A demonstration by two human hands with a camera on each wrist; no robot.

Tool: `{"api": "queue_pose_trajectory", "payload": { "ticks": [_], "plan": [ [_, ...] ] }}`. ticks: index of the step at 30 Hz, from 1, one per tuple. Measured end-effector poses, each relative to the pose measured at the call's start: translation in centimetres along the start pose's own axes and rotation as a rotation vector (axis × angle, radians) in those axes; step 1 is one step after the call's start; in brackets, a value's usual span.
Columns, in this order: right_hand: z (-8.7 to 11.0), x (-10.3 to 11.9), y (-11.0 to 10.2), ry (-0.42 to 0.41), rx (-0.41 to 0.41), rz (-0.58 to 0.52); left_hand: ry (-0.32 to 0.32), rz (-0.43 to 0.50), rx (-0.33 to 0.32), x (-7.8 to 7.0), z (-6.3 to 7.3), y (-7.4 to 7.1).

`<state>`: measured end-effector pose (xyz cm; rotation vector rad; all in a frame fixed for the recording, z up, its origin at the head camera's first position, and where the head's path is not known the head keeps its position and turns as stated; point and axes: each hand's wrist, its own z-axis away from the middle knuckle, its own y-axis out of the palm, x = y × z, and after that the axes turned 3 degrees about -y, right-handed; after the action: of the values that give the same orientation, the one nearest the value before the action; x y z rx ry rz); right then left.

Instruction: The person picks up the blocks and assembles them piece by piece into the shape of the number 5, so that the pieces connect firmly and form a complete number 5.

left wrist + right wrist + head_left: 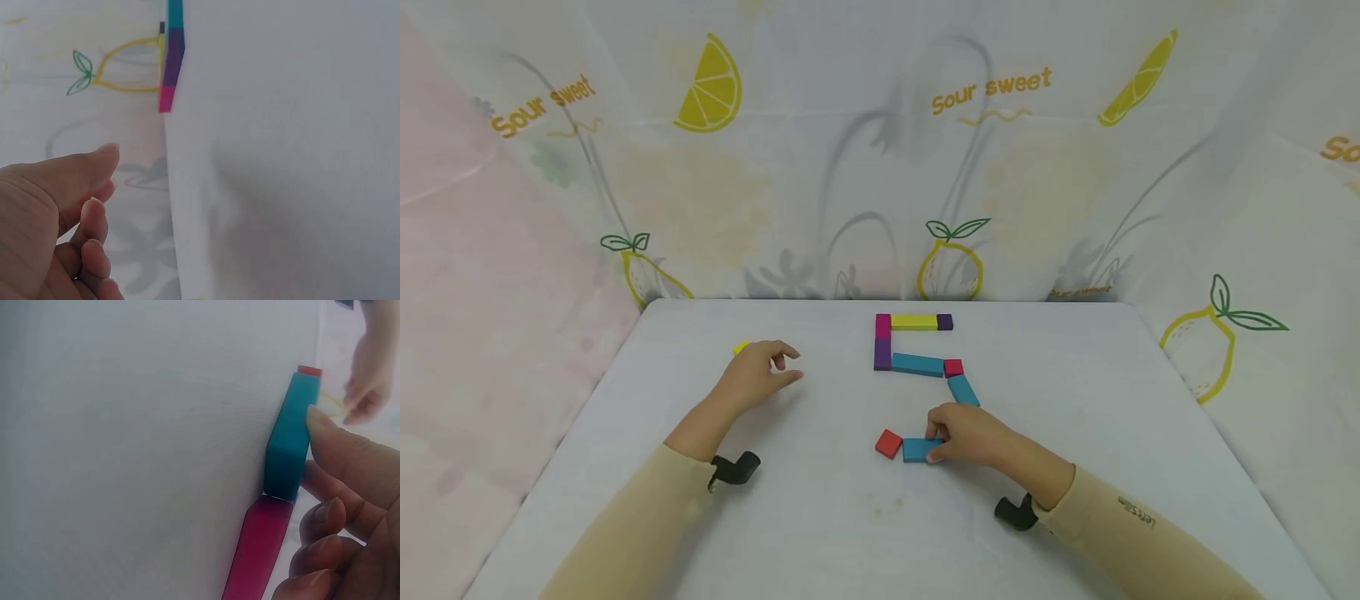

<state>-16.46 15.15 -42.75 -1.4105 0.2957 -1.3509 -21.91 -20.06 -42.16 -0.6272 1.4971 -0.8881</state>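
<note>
My right hand (pixel 972 433) pinches a blue block (pixel 916 451) lying flat on the table, thumb on one side and index finger on the other. A magenta block (pixel 259 550) touches that blue block's near end in the right wrist view; the hand covers it in the head view. At the blue block's other end sits a tilted red-orange block (pixel 888 444). Over the left of the table my left hand (pixel 752 375) holds nothing, its fingers loosely bent and thumb apart. A yellow block (pixel 741 347) peeks out behind it.
Farther back, a bent row holds a yellow bar (pixel 913 322), a dark purple block (pixel 944 322), a pink block (pixel 883 325), a purple block (pixel 882 354), a blue bar (pixel 917 364), a red block (pixel 952 367) and another blue block (pixel 963 390). A lemon-print cloth (pixel 820 167) hangs behind the white table (pixel 1075 358).
</note>
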Motion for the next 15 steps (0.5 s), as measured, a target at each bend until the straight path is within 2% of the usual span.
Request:
{"api": "queue_pose_trajectory", "payload": {
  "ticks": [7,15],
  "plan": [
    [0.2,0.2,-0.1,0.004,0.004,-0.005,-0.083,-0.038,-0.041,2.8,-0.9,-0.8],
    [0.0,0.2,-0.1,0.009,0.000,0.005,-0.141,-0.064,-0.056,5.3,-1.9,-2.2]
  ]
}}
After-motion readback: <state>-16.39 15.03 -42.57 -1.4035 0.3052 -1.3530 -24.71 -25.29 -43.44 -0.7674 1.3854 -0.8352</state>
